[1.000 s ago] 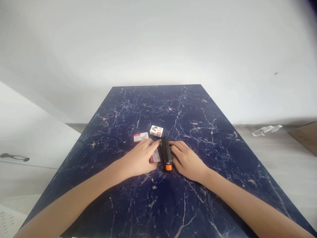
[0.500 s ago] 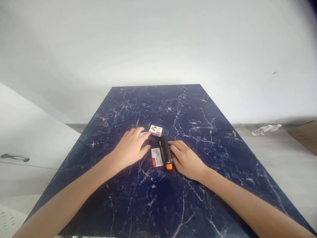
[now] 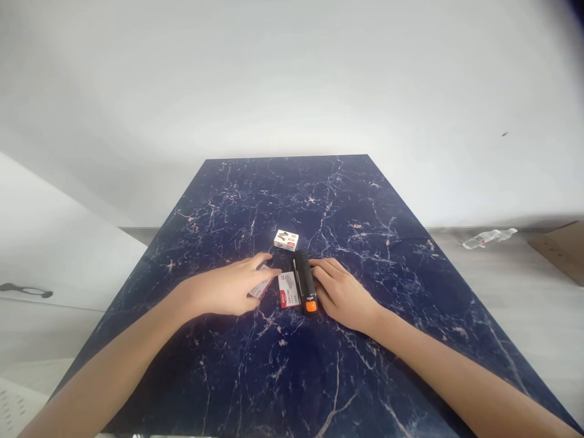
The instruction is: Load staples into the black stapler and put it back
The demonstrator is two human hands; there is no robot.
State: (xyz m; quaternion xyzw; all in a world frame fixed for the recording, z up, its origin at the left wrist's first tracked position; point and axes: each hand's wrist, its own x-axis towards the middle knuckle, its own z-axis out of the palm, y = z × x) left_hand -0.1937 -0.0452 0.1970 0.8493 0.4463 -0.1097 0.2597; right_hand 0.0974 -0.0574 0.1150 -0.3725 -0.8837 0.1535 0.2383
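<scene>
A black stapler (image 3: 306, 283) with an orange end lies lengthwise near the middle of the table. My right hand (image 3: 342, 292) rests against its right side with bent fingers closed on it; the thumb is mostly hidden. Left of the stapler lies a flat red-and-white staple box (image 3: 288, 290). My left hand (image 3: 228, 285) has a second red-and-white box (image 3: 262, 285) between thumb and fingers, low at the table and partly covered by the fingers. Just beyond the stapler's far end sits a small white box (image 3: 286, 239) with a dark picture on it.
The dark blue marbled table (image 3: 283, 188) reaches back to a pale wall (image 3: 292, 79). On the floor to the right lie clear plastic bottles (image 3: 489, 238) beside a cardboard box (image 3: 561, 250). A white cabinet with a dark handle (image 3: 27, 291) stands at the left.
My left hand has come nearer to me, bringing the second red-and-white box from beside the white box to beside the flat staple box. My right hand and the stapler stay in place.
</scene>
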